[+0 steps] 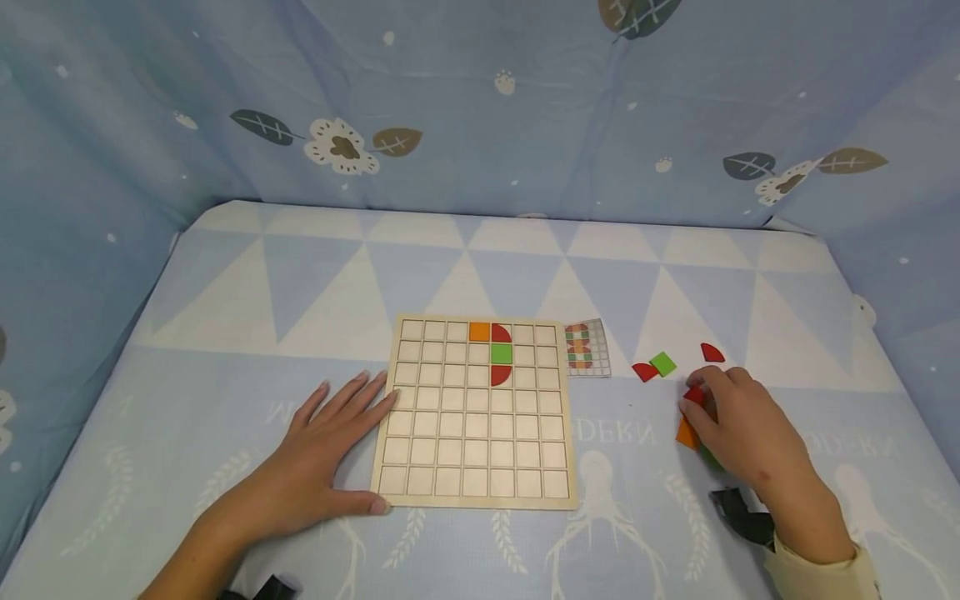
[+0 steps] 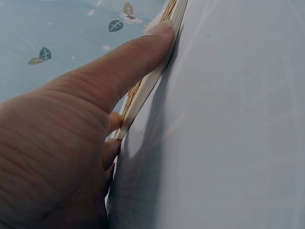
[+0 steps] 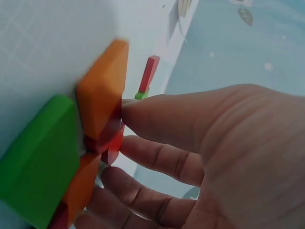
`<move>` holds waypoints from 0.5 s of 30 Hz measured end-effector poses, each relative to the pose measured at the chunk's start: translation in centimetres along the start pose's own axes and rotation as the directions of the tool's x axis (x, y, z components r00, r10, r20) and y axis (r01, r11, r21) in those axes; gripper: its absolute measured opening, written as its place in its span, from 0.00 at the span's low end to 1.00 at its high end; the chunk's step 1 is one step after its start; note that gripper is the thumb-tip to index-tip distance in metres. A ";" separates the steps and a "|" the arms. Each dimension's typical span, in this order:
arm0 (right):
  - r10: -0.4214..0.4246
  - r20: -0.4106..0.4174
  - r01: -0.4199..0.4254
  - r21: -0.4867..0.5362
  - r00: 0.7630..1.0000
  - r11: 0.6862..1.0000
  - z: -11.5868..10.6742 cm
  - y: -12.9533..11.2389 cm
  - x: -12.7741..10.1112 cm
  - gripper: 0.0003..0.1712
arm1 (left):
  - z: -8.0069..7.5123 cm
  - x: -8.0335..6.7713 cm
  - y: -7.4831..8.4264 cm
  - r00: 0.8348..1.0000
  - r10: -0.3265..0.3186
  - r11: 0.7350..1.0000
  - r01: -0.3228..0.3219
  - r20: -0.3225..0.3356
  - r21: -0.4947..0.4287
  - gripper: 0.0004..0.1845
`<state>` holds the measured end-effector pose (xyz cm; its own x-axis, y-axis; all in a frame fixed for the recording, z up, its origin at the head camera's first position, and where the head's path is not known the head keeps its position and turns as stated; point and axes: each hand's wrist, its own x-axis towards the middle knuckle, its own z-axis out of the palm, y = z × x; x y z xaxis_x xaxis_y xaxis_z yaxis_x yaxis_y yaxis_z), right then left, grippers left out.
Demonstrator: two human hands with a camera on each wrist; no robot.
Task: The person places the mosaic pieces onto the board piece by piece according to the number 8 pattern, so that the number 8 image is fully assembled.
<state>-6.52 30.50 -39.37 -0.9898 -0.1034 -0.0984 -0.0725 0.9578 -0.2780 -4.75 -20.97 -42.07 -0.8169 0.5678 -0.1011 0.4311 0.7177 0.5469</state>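
Note:
A wooden grid board (image 1: 450, 433) lies flat on the cloth. In its upper part sit an orange square (image 1: 479, 332), a red quarter-circle (image 1: 501, 333), a green square (image 1: 501, 354) and a second red quarter-circle (image 1: 501, 376). My left hand (image 1: 322, 467) rests spread at the board's left side, with the thumb (image 2: 152, 40) against its edge. On the right, my right hand (image 1: 750, 425) pinches a red piece (image 1: 696, 394) between thumb and index finger. Orange (image 3: 105, 86) and green (image 3: 45, 157) pieces lie close under that hand, partly hidden in the head view.
A small pattern card (image 1: 592, 350) lies against the board's right edge. Between card and right hand are a red piece (image 1: 644, 372) and a green square (image 1: 663, 364); another red quarter-circle (image 1: 712, 353) lies beyond the fingers. Blue curtains (image 1: 480, 100) surround the table.

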 end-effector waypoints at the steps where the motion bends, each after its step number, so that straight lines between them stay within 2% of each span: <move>1: 0.004 0.005 -0.004 0.009 1.000 1.000 0.0 0.0 0.0 0.16 | 0.0 0.0 0.0 1.000 -0.001 1.000 0.001 0.002 0.001 0.62; 10: 0.106 0.104 -0.115 0.086 0.989 0.990 -0.1 -0.4 0.3 0.20 | 0.0 0.0 0.0 1.000 0.007 1.000 -0.007 -0.010 0.020 0.63; 15: 0.130 0.124 -0.145 0.117 0.984 0.982 -0.2 -0.4 0.3 0.21 | 0.0 0.0 0.0 1.000 0.013 1.000 -0.012 -0.013 0.016 0.63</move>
<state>-6.81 30.17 -39.09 -0.9678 -0.0105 -0.2516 0.0864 0.9246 -0.3711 -4.71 -20.98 -42.09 -0.8165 0.5713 -0.0831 0.4474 0.7171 0.5344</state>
